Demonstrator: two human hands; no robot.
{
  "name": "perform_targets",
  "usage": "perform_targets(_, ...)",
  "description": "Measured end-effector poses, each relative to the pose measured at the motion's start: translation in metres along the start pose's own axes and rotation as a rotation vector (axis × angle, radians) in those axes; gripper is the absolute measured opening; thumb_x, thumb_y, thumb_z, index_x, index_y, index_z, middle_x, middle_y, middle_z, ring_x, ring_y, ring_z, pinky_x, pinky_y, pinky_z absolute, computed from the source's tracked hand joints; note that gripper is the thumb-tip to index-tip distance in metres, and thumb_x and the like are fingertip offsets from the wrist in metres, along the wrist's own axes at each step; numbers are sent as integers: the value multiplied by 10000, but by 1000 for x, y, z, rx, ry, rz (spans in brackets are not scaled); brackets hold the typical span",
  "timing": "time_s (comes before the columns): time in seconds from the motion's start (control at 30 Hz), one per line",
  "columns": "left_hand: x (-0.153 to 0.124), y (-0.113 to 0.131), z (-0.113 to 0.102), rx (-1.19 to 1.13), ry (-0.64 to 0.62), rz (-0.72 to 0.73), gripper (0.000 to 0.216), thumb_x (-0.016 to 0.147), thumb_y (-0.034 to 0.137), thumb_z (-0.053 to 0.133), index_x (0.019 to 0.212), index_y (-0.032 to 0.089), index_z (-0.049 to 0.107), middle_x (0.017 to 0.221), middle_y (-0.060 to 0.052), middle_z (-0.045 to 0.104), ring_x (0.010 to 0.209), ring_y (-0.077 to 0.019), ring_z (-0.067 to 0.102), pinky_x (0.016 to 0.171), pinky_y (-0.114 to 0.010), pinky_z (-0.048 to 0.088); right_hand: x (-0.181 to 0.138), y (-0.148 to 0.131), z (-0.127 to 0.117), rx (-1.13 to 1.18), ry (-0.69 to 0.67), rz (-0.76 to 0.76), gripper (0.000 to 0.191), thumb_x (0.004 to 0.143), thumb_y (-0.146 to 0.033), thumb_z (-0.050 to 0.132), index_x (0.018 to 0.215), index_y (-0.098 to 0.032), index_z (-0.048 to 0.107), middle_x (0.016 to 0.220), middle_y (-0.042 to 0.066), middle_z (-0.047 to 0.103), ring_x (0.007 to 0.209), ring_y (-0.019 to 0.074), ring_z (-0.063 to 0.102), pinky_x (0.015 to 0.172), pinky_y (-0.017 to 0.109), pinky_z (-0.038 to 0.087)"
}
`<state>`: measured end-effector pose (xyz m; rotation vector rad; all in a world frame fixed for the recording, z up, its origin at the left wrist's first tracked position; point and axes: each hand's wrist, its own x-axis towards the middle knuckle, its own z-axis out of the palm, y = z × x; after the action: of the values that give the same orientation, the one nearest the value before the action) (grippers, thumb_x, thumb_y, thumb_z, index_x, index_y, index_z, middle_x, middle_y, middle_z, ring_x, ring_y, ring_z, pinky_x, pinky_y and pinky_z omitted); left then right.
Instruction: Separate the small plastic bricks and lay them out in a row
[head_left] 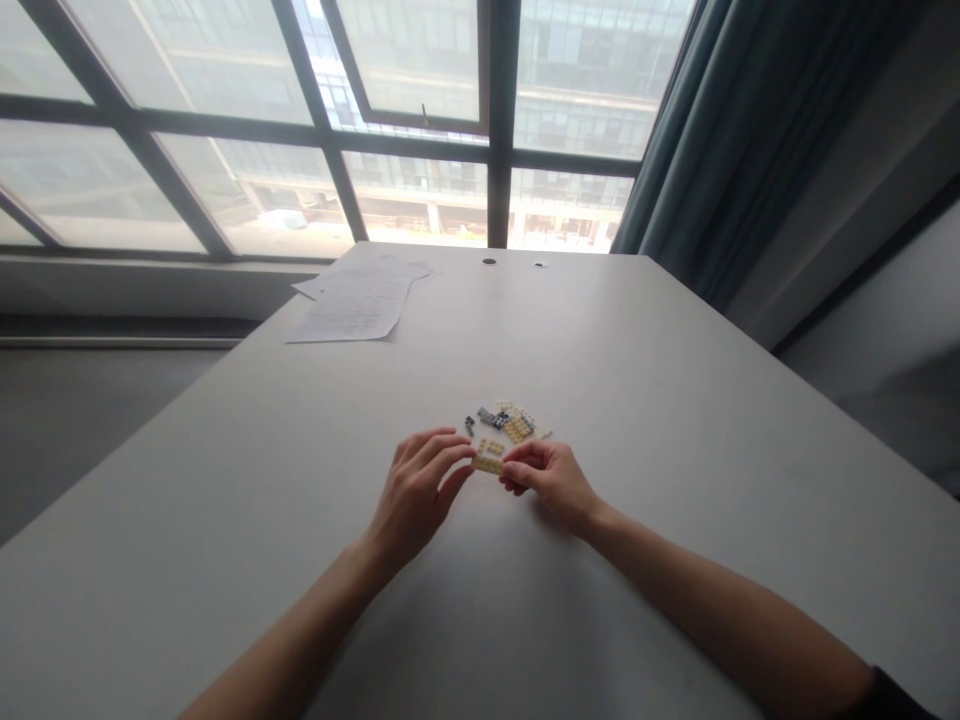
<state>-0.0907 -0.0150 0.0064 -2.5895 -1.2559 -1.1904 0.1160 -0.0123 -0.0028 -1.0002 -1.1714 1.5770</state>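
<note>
Both my hands meet at the middle of a pale table (675,400). Between them is a small tan studded brick plate (489,456). My left hand (420,490) pinches its left end with curled fingers. My right hand (544,478) pinches its right end, fingers closed. Just beyond the hands lies a small heap of tan, grey and dark brick pieces (510,420) on the table top.
Printed paper sheets (360,300) lie at the far left of the table. Two small round holes (489,261) sit near the far edge. Behind are large windows (300,120) and a grey-blue curtain (720,150) at the right.
</note>
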Motion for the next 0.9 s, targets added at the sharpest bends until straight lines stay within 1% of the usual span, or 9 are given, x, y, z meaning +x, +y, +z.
perform_targets(0.17,2,2,2,-234,47,-220,135,842,299,621,928,208,673,932,-53,694,922,-194,624,825,-341,508,-5,0,4,40,-10,23,265,629,-330,786,762,-140,658,649,30,702,560,121,613,572,256,490)
perform_targets(0.27,3,2,2,-336,35,-334,158,825,345,637,876,210,701,903,-47,700,867,-187,647,786,-328,530,-7,-1,6,37,-22,18,256,623,-315,793,751,-139,658,641,27,696,565,124,614,578,257,490)
perform_targets(0.4,3,1,3,-443,0,-403,181,826,366,631,829,206,717,890,-48,710,854,-186,662,800,-330,536,-7,-1,7,26,-33,7,253,625,-316,795,747,-137,664,635,21,687,581,128,615,589,262,491)
perform_targets(0.57,2,3,4,-499,-22,-444,178,826,366,634,821,208,715,886,-45,711,853,-185,664,818,-332,531,-8,2,8,18,-45,1,243,626,-304,798,743,-141,662,634,15,680,581,125,608,582,257,484)
perform_targets(0.63,3,5,4,-520,-12,-437,159,832,347,631,831,208,707,885,-43,708,854,-181,662,812,-326,532,-8,3,7,18,-45,-7,244,625,-300,800,754,-142,664,639,12,677,586,124,607,583,257,486)
perform_targets(0.7,3,9,4,-518,16,-393,119,835,310,634,842,209,696,892,-43,701,858,-174,657,799,-317,533,-8,4,7,29,-27,-11,255,625,-307,801,773,-146,670,654,12,676,599,127,611,588,260,495)
perform_targets(0.77,3,14,3,-486,51,-297,74,837,267,635,844,211,683,885,-43,693,854,-169,647,780,-311,533,-7,4,7,59,4,1,269,621,-316,804,786,-149,672,668,13,677,614,133,623,606,271,511)
perform_targets(0.83,3,18,2,-426,82,-164,43,836,228,636,843,218,677,856,-39,687,838,-165,632,761,-311,529,-5,5,6,110,25,28,281,615,-312,810,800,-149,675,683,14,683,625,138,637,635,285,526)
perform_targets(0.9,2,20,2,-352,96,-31,65,830,193,639,863,233,677,839,-30,688,834,-162,620,761,-315,521,-4,4,5,170,19,48,296,608,-288,817,832,-151,680,717,18,696,645,140,648,664,294,535)
